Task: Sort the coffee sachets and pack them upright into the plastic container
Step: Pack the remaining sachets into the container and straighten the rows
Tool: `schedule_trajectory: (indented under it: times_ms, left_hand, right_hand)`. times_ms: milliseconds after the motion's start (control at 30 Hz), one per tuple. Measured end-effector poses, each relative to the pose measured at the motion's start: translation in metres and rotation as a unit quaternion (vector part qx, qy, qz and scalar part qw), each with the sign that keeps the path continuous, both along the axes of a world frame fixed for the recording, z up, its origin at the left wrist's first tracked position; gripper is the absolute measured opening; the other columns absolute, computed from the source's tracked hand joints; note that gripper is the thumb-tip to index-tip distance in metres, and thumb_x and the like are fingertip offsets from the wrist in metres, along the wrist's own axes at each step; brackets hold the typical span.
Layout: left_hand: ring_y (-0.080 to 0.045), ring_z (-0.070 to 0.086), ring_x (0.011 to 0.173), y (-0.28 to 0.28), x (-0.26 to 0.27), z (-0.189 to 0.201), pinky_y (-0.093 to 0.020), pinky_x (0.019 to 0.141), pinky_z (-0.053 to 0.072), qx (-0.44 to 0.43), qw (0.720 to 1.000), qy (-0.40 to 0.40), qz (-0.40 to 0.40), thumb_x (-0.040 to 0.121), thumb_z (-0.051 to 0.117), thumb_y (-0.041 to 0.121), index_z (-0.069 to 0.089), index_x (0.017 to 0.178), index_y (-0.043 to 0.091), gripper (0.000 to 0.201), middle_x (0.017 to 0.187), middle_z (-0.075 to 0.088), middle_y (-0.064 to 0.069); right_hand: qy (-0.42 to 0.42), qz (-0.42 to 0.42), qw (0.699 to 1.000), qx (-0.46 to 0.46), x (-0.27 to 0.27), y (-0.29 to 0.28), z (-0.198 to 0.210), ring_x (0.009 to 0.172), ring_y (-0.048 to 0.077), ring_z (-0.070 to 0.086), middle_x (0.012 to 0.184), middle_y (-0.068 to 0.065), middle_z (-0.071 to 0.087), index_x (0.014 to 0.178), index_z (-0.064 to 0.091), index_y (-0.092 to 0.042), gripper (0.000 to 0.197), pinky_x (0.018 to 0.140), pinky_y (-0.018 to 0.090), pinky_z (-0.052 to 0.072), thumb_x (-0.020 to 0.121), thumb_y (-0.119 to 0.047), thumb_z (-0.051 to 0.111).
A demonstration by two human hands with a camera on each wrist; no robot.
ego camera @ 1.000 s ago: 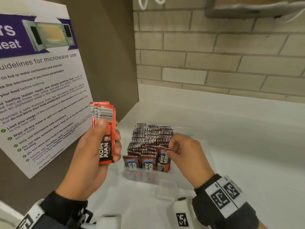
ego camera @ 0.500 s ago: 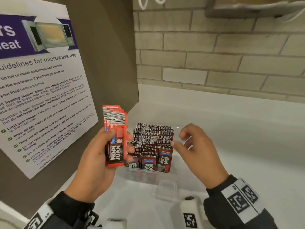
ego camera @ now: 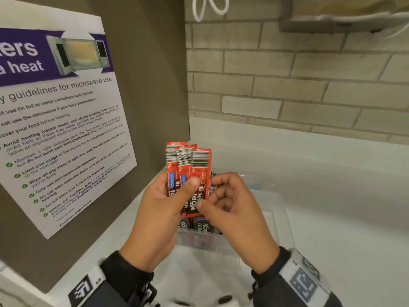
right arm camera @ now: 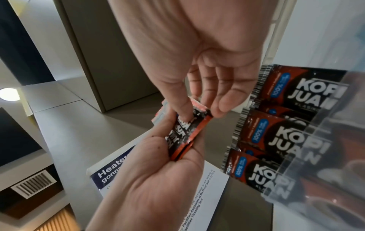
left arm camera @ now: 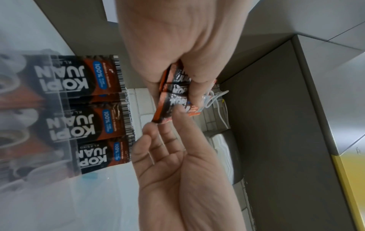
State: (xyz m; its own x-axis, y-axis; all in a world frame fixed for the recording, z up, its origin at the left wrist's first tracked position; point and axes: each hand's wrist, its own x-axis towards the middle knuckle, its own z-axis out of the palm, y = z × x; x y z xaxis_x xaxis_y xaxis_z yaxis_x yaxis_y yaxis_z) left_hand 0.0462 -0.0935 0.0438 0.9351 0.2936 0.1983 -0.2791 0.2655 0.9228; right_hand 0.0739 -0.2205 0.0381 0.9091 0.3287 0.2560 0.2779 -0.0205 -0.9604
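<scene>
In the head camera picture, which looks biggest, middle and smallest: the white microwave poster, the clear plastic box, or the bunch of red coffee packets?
1. White microwave poster, though it hangs nearer the camera.
2. Clear plastic box, partly hidden by hands.
3. Bunch of red coffee packets, held in the left hand.

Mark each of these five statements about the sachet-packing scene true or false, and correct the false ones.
1. The left hand holds a fan of red sachets. True.
2. The plastic container holds no sachets yet. False: brown sachets already stand upright in rows inside it.
3. The right hand pinches the lower edge of the red sachets between thumb and fingers. True.
4. The poster on the left wall gives guidelines for refrigerator use. False: it reads "guidelines for microwave use".
5. The red sachets are held with their barcode ends pointing down. False: the barcodes are at the top, above the left hand's grip.
</scene>
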Motion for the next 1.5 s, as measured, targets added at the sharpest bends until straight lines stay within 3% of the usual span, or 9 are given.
schedule_trajectory:
  times_ms: [133,300,500,600,767,967,1167,1300,1500]
  left_hand:
    - [-0.022,0.071,0.085,-0.003,0.001,-0.002,-0.030,0.066,0.058,-0.013,1.000,0.000,0.010,0.074,0.065,0.019,0.064,0.108,0.012,0.036,0.097,0.074,-0.009]
    - [-0.023,0.071,0.086,-0.004,0.000,0.000,-0.030,0.068,0.059,-0.035,0.999,-0.003,-0.005,0.077,0.061,0.020,0.063,0.110,0.009,0.035,0.098,0.073,-0.010]
    - [-0.021,0.071,0.080,0.000,0.001,0.003,-0.028,0.062,0.057,-0.091,0.996,-0.002,-0.022,0.083,0.055,0.022,0.064,0.107,0.009,0.029,0.095,0.073,-0.011]
    - [-0.020,0.071,0.079,0.001,0.002,0.004,-0.029,0.064,0.058,-0.098,0.995,0.001,-0.004,0.082,0.057,0.018,0.064,0.107,0.009,0.027,0.095,0.073,-0.010]
    - [-0.021,0.071,0.080,-0.003,0.001,0.004,-0.029,0.063,0.058,-0.104,0.994,0.011,-0.018,0.083,0.057,0.017,0.063,0.111,0.008,0.030,0.099,0.073,-0.013]
    - [-0.016,0.071,0.077,0.005,-0.003,0.003,-0.028,0.062,0.058,-0.074,0.997,0.008,0.001,0.079,0.060,0.017,0.062,0.107,0.012,0.028,0.092,0.074,-0.005]
    - [-0.018,0.069,0.067,-0.002,-0.009,-0.004,-0.030,0.058,0.059,0.025,0.997,0.052,-0.041,0.072,0.064,0.021,0.065,0.098,0.016,0.026,0.081,0.073,-0.006]
    - [-0.011,0.056,0.052,0.017,-0.008,0.001,-0.020,0.046,0.047,-0.012,0.999,0.049,0.019,0.078,0.055,0.034,0.058,0.093,0.013,0.026,0.070,0.066,-0.001]
    - [-0.008,0.045,0.051,0.029,-0.011,0.005,-0.018,0.044,0.039,-0.069,0.997,0.043,0.017,0.079,0.054,0.049,0.059,0.097,0.013,0.041,0.069,0.054,0.000]
  right_hand:
    - [-0.034,-0.005,0.999,0.016,-0.001,0.000,0.000,0.064,0.015,0.054,0.069,0.009,0.056,0.098,0.054,-0.020,0.029,0.069,0.038,0.052,0.078,-0.008,0.071]
    - [-0.185,-0.054,0.980,-0.049,0.000,-0.005,0.000,0.059,0.006,0.048,0.063,0.004,0.047,0.091,0.056,-0.032,0.036,0.056,0.010,0.041,0.081,0.001,0.062]
    - [-0.255,-0.060,0.953,-0.151,0.002,-0.005,-0.007,0.087,0.001,0.050,0.090,-0.020,0.041,0.120,0.060,-0.034,0.037,0.078,0.008,0.040,0.085,-0.041,0.050]
    - [-0.224,-0.062,0.968,-0.093,0.001,-0.006,-0.006,0.089,0.002,0.051,0.097,-0.011,0.045,0.111,0.060,-0.036,0.027,0.075,0.007,0.041,0.084,-0.036,0.057]
    - [0.030,0.017,0.990,0.139,0.005,-0.010,-0.002,0.064,0.012,0.061,0.076,0.002,0.064,0.086,0.058,-0.015,0.020,0.054,0.020,0.048,0.080,0.001,0.068]
    - [-0.042,-0.032,0.991,0.127,0.018,-0.033,0.012,0.060,0.009,0.057,0.069,-0.005,0.064,0.088,0.066,-0.024,0.023,0.054,0.020,0.047,0.085,-0.002,0.061]
    - [-0.035,-0.070,0.954,0.288,0.026,-0.042,0.027,0.054,0.011,0.053,0.068,0.000,0.067,0.088,0.062,-0.013,0.019,0.051,0.019,0.046,0.069,-0.011,0.065]
    - [-0.158,-0.118,0.972,0.125,0.029,-0.061,0.029,0.059,0.012,0.058,0.074,-0.004,0.069,0.080,0.065,-0.021,0.022,0.057,0.017,0.049,0.078,0.001,0.067]
    - [-0.159,-0.084,0.977,-0.117,0.029,-0.057,-0.002,0.071,0.008,0.060,0.082,-0.003,0.064,0.078,0.066,-0.030,0.038,0.063,0.009,0.046,0.076,0.007,0.068]
